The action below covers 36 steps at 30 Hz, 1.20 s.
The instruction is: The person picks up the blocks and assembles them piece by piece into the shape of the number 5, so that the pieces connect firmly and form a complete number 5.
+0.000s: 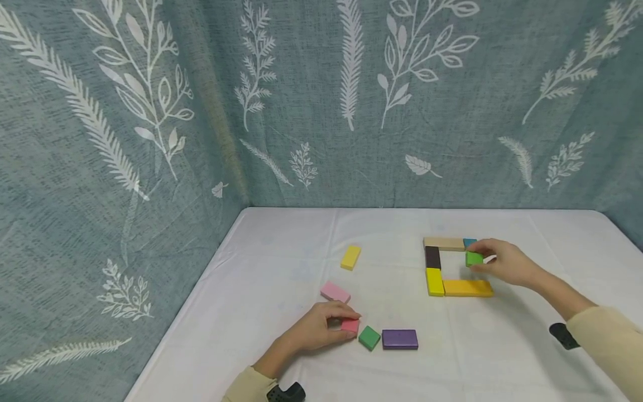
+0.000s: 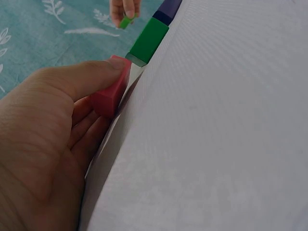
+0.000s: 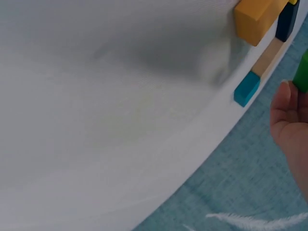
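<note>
We note a blue-green cloth backdrop [image 1: 311, 67] rising behind the table and a matching left-hand panel [image 1: 50, 223], the two meeting in a soft vertical fold [image 1: 221, 111] with a brownish tinge. Both carry white botanical prints: leafy sprigs [image 1: 255, 61], fern fronds [image 1: 351, 67], a single small leaf [image 1: 422, 166]. We record a white-covered table [image 1: 286, 251], far corners rounded, with faint creases running across its covering. Light appears soft; we see the same printed cloth, tilted, in both wrist views.

Pale cream fabric left sleeve [image 1: 248, 385]; right sleeve [image 1: 605, 341] matches. Rounded black left wrist unit [image 1: 286, 393] (runs out of view); right wrist unit [image 1: 564, 336] likewise black.
</note>
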### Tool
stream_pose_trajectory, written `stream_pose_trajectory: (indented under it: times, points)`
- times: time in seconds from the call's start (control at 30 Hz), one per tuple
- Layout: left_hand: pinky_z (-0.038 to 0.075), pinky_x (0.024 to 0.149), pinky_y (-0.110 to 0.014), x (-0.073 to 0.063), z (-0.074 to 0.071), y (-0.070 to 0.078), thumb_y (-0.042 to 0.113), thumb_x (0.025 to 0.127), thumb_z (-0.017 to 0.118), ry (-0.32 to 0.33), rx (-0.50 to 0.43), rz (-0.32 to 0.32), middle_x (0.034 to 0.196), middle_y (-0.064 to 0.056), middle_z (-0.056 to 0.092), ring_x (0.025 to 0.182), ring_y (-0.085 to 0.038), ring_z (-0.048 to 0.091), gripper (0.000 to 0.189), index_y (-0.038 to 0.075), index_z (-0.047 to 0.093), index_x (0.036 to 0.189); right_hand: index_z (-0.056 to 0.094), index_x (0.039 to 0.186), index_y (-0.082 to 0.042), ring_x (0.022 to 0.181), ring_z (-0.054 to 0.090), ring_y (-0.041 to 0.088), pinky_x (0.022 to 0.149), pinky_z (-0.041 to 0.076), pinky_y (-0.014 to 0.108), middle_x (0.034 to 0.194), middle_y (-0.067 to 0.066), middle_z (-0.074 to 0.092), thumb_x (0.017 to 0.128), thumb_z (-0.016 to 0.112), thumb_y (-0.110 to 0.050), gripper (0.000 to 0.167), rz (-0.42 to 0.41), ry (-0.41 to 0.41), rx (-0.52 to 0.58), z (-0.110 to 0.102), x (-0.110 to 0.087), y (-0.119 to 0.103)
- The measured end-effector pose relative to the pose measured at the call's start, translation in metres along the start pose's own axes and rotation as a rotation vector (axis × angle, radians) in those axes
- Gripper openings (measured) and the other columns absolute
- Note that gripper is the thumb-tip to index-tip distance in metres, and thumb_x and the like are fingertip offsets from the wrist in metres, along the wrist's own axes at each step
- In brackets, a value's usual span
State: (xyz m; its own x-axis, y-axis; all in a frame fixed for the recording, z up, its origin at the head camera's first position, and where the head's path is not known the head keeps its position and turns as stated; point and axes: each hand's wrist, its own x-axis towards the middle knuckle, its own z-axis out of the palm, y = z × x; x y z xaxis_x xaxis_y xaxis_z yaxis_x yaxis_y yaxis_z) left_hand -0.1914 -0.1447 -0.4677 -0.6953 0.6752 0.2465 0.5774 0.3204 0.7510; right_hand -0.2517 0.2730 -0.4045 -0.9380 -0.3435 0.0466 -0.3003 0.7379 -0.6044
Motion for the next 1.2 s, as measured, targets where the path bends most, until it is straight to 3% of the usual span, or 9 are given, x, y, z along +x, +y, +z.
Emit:
stream_pose_trajectory:
  times: [0.17,0.33,0.63,1.2]
  points:
    - [0.047,0.088,-0.026,-0.001,0.000,-0.005,0.015,0.085,0.074,-0.008,-0.023,-0.005,0.107,-0.004,0.067,0.101,-0.012,0.059,0.029,0.005,0.070,0.112,0.057,0.118,0.010,0.098,0.056,0.036,0.080,0.052,0.044,0.108,0.019,0.060,0.084,0.072,-0.013,0.043,0.036,-0.007,-0.001,-0.004,-0.006,0.007]
    - [0.047,0.088,-0.027,0.000,0.000,-0.001,0.011,0.084,0.074,-0.007,-0.009,-0.011,0.107,-0.006,0.067,0.101,-0.013,0.059,0.029,0.002,0.070,0.112,0.056,0.117,0.011,0.099,0.056,0.039,0.080,0.051,0.047,0.108,0.022,0.060,0.084,0.073,-0.014,0.045,0.041,-0.006,-0.019,-0.008,-0.013,0.015]
    - [0.048,0.087,-0.027,0.001,-0.011,0.033,0.001,0.082,0.073,-0.022,-0.019,-0.022,0.105,-0.017,0.066,0.100,-0.021,0.060,0.028,-0.007,0.067,0.109,0.057,0.115,0.012,0.097,0.057,0.038,0.079,0.051,0.046,0.107,0.022,0.061,0.084,0.071,-0.010,0.041,0.058,-0.017,-0.031,-0.011,-0.022,0.031]
    - [0.047,0.089,-0.027,0.003,-0.010,0.034,0.001,0.081,0.073,-0.015,-0.012,-0.054,0.105,-0.015,0.066,0.100,-0.019,0.060,0.029,-0.006,0.068,0.109,0.060,0.111,0.010,0.093,0.056,0.032,0.078,0.050,0.045,0.107,0.021,0.061,0.079,0.074,-0.005,0.038,0.054,-0.054,-0.022,-0.002,-0.040,0.043]
